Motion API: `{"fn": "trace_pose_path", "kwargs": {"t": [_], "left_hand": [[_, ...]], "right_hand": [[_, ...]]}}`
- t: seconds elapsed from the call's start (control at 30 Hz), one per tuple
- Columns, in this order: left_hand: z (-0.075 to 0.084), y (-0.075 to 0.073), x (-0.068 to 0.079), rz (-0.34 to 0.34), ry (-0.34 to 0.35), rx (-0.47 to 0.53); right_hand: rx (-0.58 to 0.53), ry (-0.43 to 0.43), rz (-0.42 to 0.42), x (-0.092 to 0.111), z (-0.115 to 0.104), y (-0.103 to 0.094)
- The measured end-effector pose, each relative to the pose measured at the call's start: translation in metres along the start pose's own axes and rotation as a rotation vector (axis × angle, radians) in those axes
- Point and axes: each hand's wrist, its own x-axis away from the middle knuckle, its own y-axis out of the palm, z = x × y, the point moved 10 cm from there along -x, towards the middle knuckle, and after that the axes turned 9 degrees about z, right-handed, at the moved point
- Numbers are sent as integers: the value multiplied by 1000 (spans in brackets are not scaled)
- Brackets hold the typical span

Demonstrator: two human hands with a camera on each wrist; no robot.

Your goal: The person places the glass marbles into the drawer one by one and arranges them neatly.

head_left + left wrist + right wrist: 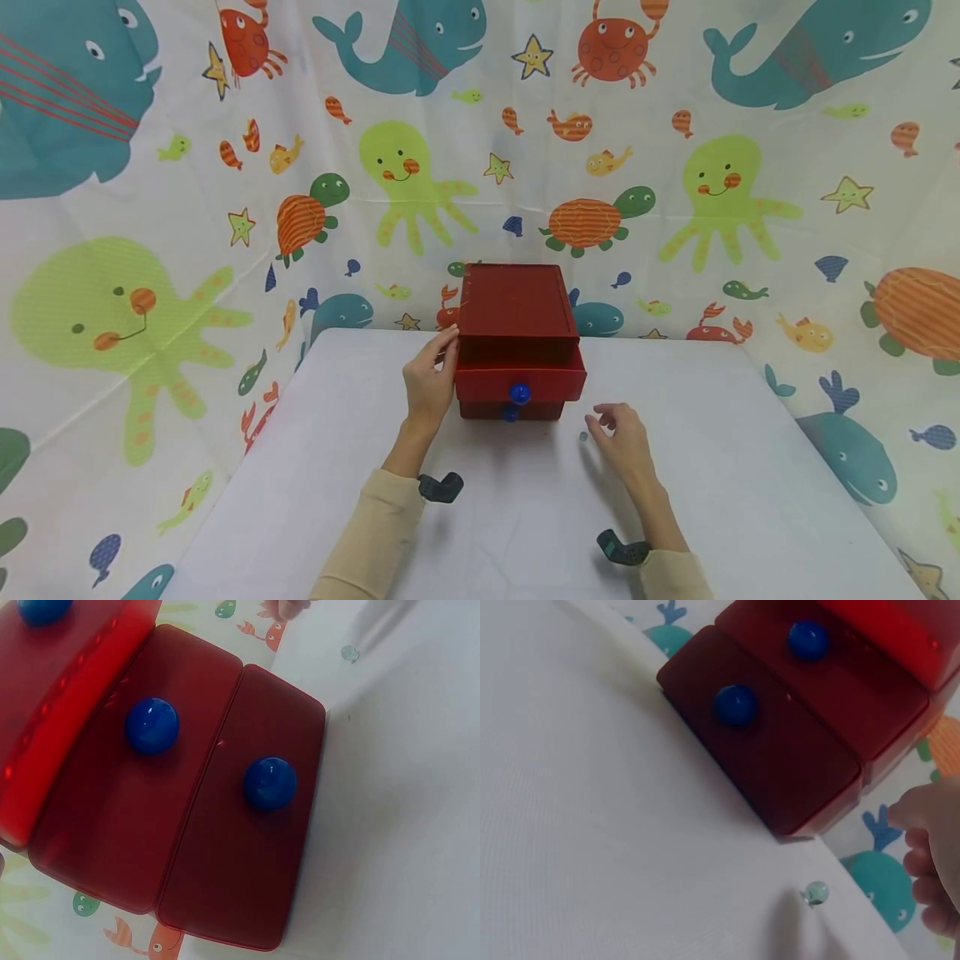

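Observation:
A small red chest (513, 300) stands on the white table, with blue knobs on its drawer fronts. Its top drawer (517, 383) is pulled out, while the two lower drawers (135, 772) stay closed. My left hand (431, 379) rests against the chest's left side, fingers extended along it near the top edge. A small clear greenish marble (817, 892) lies on the table to the right of the chest's front. Over the table close beside that marble hovers my right hand (621, 437), its fingers loosely bent and nothing between them.
The white table (300, 467) extends on both sides of the chest. Behind it hangs a cloth (517, 183) printed with sea animals, which also runs down both sides. Dark wrist cameras (441, 487) are strapped to both wrists.

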Motion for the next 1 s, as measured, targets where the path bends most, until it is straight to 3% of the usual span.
{"fn": "trace_pose_path", "kwargs": {"t": [0.33,1.0], "left_hand": [[-4,1,1,-4,-19,4],[-5,1,1,-6,-16,5]], "right_hand": [[0,38,-95,3,12,13],[43,42,-156,10,20,28]]}}
